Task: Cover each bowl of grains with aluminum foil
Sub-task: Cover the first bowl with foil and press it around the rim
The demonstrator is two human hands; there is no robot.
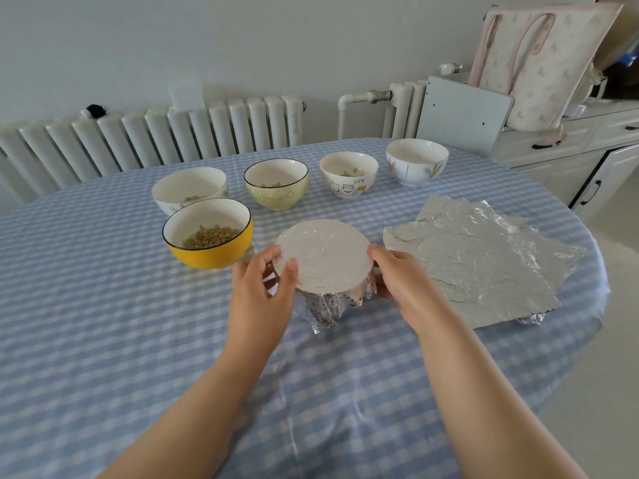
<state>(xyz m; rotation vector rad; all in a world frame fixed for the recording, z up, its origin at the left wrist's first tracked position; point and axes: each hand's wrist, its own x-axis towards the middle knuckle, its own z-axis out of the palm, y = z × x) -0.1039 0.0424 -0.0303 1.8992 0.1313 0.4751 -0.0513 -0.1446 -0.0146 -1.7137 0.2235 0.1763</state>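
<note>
A foil-covered bowl stands in the middle of the table, its foil stretched flat over the top and crumpled down the sides. My left hand grips its left rim, thumb on top of the foil. My right hand holds the right side, fingers curled against the foil. Several uncovered bowls hold grains: a yellow bowl, a white bowl, a pale green bowl and a cartoon-print bowl. A white bowl with leaf marks stands at the far right; its contents are hidden.
Loose sheets of aluminum foil lie stacked on the right, reaching near the table's edge. The round table has a blue checked cloth. A radiator runs behind the table, and a white cabinet with a bag stands at back right.
</note>
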